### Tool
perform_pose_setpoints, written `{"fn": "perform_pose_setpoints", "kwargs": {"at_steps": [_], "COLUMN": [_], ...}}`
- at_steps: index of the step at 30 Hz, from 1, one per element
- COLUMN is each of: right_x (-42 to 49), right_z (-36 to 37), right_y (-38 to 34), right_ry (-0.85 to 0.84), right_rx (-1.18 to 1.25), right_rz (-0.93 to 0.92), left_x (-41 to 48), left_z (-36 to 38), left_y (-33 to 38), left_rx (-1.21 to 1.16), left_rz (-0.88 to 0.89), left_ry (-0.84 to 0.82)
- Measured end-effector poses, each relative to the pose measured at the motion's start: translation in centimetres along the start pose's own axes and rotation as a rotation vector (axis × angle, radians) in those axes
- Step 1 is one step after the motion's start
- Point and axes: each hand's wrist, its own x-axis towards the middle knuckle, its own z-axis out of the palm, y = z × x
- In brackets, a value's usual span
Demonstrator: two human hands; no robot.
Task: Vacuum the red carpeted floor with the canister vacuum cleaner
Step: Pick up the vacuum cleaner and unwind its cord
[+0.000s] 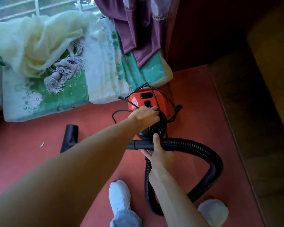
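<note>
A red canister vacuum cleaner stands on the red carpet ahead of me, with a thin black power cord looped loosely over its top. My left hand is closed on the cord bundle at the vacuum's black handle. My right hand grips the black ribbed hose where it meets the rigid tube. The hose curves right and back toward my feet. A black floor nozzle lies on the carpet at the left.
A green floral mattress with a pale sheer curtain heaped on it lies along the window. A purple curtain hangs behind. Dark wooden furniture borders the right. A white scrap lies on the carpet. My white shoes are below.
</note>
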Motion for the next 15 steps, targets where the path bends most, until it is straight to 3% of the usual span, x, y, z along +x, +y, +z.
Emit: {"fn": "perform_pose_setpoints", "kwargs": {"at_steps": [3, 7, 10, 15], "right_x": [-1.0, -4.5, -7.8, -13.3], "right_z": [0.0, -0.8, -1.6, -1.6], "right_y": [0.6, -0.8, -2.2, -8.6], "right_ry": [0.115, 0.106, 0.108, 0.115], "right_rx": [0.020, -0.021, -0.251, -0.373], "right_rz": [0.021, 0.174, 0.038, -0.285], "left_x": [-1.1, -3.4, -6.0, -11.9], "left_z": [-1.1, -3.0, -5.1, -9.4], "left_y": [0.7, 0.1, -0.5, -2.4], "left_rx": [-0.039, -0.039, -0.087, -0.317], "left_rz": [-0.051, -0.154, -0.188, -0.348], "left_ry": [0.077, 0.118, 0.142, 0.217]}}
